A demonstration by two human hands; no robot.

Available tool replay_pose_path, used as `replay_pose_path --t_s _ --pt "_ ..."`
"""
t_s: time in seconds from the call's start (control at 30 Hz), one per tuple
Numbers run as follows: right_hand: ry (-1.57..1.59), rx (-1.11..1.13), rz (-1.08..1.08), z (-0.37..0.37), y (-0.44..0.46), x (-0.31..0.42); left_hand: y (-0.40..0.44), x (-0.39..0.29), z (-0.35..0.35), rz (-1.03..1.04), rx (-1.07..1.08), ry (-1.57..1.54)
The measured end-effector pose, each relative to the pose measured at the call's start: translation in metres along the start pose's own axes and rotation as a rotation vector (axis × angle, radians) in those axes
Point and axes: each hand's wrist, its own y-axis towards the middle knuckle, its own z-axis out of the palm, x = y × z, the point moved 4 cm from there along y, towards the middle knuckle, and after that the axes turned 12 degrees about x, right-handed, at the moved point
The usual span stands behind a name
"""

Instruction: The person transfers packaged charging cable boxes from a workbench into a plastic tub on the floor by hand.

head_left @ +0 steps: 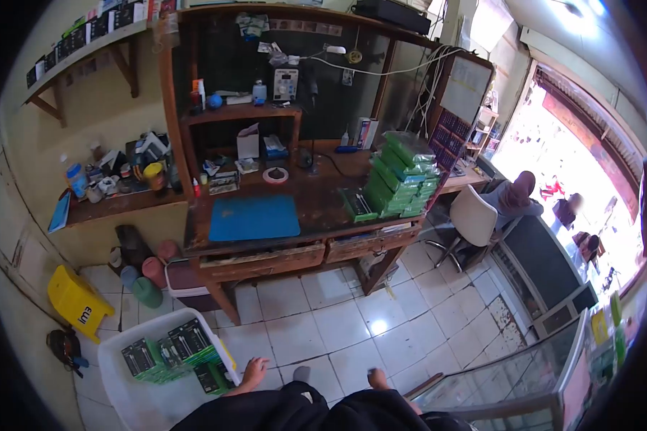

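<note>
My left hand (255,372) hangs low beside the white plastic tub (115,366), with its fingers apart and nothing in them. Inside the tub lie several green-and-black boxes (187,337), some in stacks. My right hand (377,379) is down in front of my body over the tiled floor, its fingers curled in, and I see nothing in it. On the wooden workbench (316,179) ahead, a tall stack of similar green boxes (399,179) stands at the right end, partly in clear plastic. A blue mat (254,217) lies on the bench's left part.
A glass display case (496,381) borders the lower right. A person (514,197) sits near a white chair (473,223) by the bright shop opening. A yellow floor sign (77,302) and several containers (148,291) stand at left. White tiles (302,323) cover the floor.
</note>
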Motion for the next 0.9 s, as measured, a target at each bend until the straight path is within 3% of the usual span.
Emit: replay_pose_path --t_s 0.17,0.3,0.37,0.47,0.53,0.67,0.77,0.9 --pt "0.005 -0.437 -0.491 -0.161 0.066 0.137 0.132 -0.145 -0.070 0.312 -0.155 -0.155" --pt "0.041 -0.664 -0.827 -0.288 0.083 0.261 0.228 -0.255 -0.125 0.493 -0.395 -0.251" --pt "0.061 -0.658 -0.895 -0.329 0.107 0.297 0.272 -0.297 -0.144 0.520 -0.510 -0.333" --pt "0.053 -0.618 -0.951 -0.367 0.151 0.331 0.335 -0.318 -0.146 0.438 -0.502 -0.620" --pt "0.015 -0.633 -0.917 -0.376 0.180 0.340 0.377 -0.310 -0.136 0.280 -0.539 -0.635" --pt "-0.049 -0.664 -0.909 -0.383 0.218 0.343 0.431 -0.315 -0.121 0.174 -0.488 -0.480" --pt "-0.135 -0.633 -0.675 -0.381 0.234 0.348 0.451 -0.326 -0.115 0.081 -0.378 -0.506" --pt "-0.032 -0.575 -0.593 -0.387 0.237 0.353 0.467 -0.329 -0.105 0.016 -0.457 -0.531"
